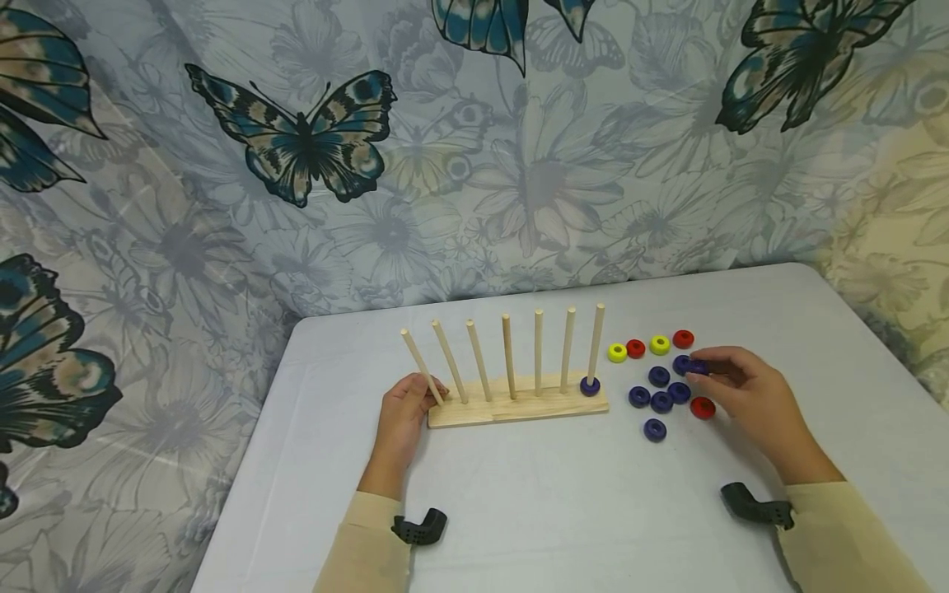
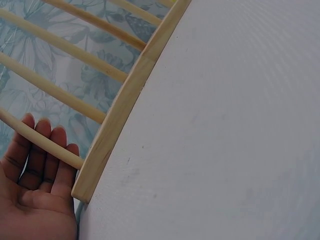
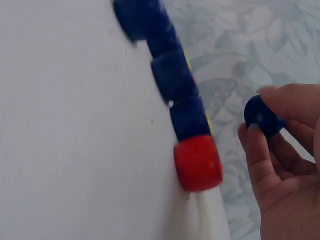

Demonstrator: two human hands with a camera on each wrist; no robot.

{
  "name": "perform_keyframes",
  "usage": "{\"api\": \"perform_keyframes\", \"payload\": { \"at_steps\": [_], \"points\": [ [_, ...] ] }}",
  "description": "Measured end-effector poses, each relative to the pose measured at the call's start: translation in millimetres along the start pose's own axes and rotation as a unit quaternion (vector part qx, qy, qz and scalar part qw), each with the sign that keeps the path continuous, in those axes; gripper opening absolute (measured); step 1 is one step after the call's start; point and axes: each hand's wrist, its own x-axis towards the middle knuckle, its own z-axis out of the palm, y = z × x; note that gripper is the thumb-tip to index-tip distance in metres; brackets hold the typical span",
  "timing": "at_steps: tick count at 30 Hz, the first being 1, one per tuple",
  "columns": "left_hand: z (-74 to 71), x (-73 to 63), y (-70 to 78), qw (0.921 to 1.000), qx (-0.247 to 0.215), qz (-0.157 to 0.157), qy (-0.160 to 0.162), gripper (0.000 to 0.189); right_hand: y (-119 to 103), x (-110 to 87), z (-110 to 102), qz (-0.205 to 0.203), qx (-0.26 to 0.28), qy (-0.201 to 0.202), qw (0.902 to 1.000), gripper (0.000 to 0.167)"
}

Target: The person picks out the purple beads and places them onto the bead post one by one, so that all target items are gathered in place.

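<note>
A wooden base [image 1: 519,409] carries a row of several upright pegs. Low on the rightmost peg [image 1: 596,346] sits one dark blue ring [image 1: 589,390]. My left hand [image 1: 404,412] is at the base's left end, its fingers extended behind the leftmost peg [image 2: 50,146]. Between thumb and fingertips, my right hand [image 1: 756,403] pinches another blue ring [image 3: 253,106], held above the loose rings. Several more blue rings [image 1: 655,437] lie on the table to the right of the base, with a red ring [image 1: 703,415] near the right hand.
Behind the blue rings, two yellow rings [image 1: 660,352] and two red rings [image 1: 684,345] lie along the back of the group. A white cloth covers the table [image 1: 563,511]. Its far edge meets a butterfly-patterned backdrop [image 1: 534,181]. Black wrist mounts [image 1: 426,529] sit at both cuffs.
</note>
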Motion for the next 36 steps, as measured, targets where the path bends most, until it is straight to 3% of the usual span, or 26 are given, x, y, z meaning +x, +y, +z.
{"api": "perform_keyframes", "payload": {
  "at_steps": [8, 15, 29, 36],
  "points": [
    [0.6, 1.2, -0.6, 0.9998, 0.018, 0.008, -0.006, 0.042, -25.5, -1.8, 5.9, -0.032, -0.023, -0.016, 0.9991, 0.041],
    [1.7, 1.9, -0.6, 0.9998, 0.021, 0.005, -0.005, 0.046, -42.9, -4.3, 11.5, -0.063, -0.009, -0.026, 0.9976, 0.041],
    [1.4, 2.1, -0.5, 0.9998, 0.021, -0.002, 0.001, 0.039, -66.7, -7.4, 13.4, -0.144, 0.01, -0.006, 0.9895, 0.041],
    [1.2, 0.5, 0.4, 0.9997, 0.023, -0.002, 0.006, 0.05, -81.4, -5.2, 12.9, -0.184, 0.018, 0.013, 0.9826, 0.048]
  ]
}}
